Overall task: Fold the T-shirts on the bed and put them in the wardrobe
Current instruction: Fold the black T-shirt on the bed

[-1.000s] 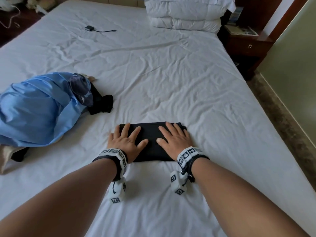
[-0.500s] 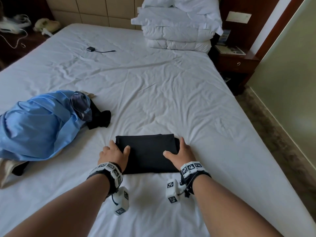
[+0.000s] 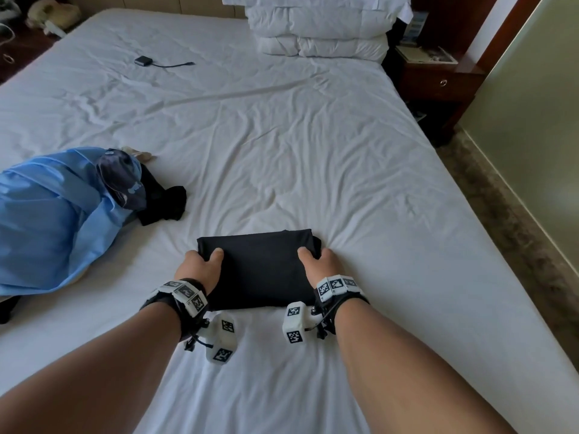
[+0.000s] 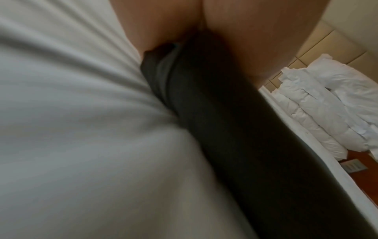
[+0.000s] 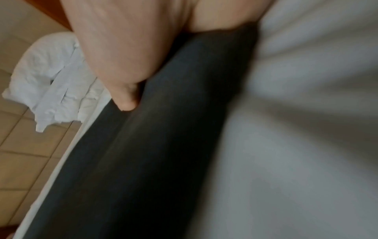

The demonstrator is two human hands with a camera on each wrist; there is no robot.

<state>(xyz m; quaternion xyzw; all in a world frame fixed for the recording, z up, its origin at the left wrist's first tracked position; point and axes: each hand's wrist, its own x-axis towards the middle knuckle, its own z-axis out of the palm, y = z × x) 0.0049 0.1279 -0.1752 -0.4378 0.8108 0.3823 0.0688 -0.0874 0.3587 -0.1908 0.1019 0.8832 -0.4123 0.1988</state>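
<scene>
A folded black T-shirt (image 3: 260, 270) lies as a neat rectangle on the white bed (image 3: 282, 151), near its front edge. My left hand (image 3: 200, 267) grips the shirt's left side, thumb on top and fingers tucked underneath. My right hand (image 3: 316, 266) grips the right side the same way. The wrist views show the dark folded fabric (image 4: 235, 129) (image 5: 153, 145) edge-on against the sheet, with a thumb (image 5: 124, 95) pressed on top. A heap of clothes lies at the left: a light blue garment (image 3: 47, 220) and a black piece (image 3: 163, 205).
A stack of white pillows (image 3: 319, 29) sits at the head of the bed. A small black adapter with a cable (image 3: 147, 61) lies on the far sheet. A dark wooden nightstand (image 3: 438, 79) stands to the right, with carpeted floor (image 3: 517, 230) along the bed's right side.
My hands went from pressing flat on top of the folded shirt to its two sides, where they slid their fingers under and took hold of it.
</scene>
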